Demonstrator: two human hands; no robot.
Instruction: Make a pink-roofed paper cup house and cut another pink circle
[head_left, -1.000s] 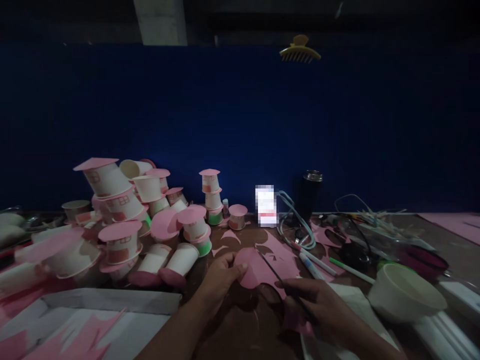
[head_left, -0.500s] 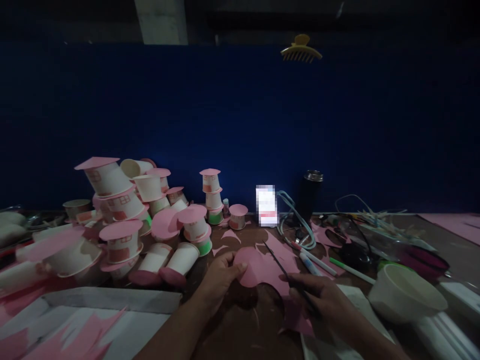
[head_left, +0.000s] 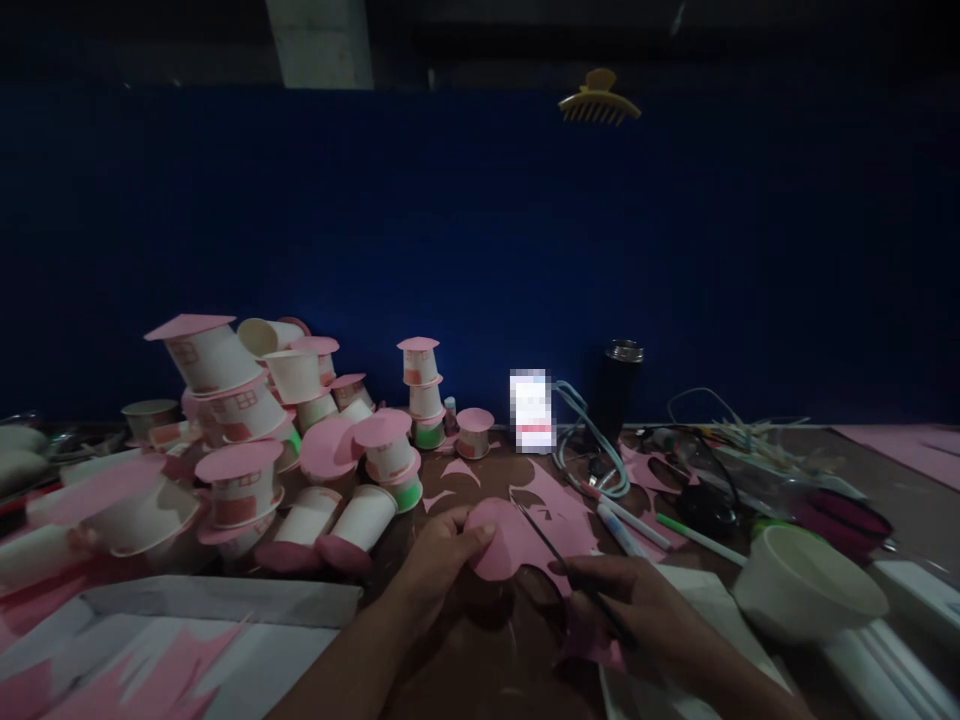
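1. Since half a second ago, my right hand has drawn the scissors slightly left and nearer; the blade tip now sits at the pink paper's upper edge.
2. My left hand pinches the rounded pink paper piece at its left rim, thumb on top.
3. My right hand is clenched around the scissor handles; the blades lie across the paper.
4. I hold the paper just above the brown table, in front of me.
5. Paper-cup houses are piled to the left; a white bowl and markers lie to the right.
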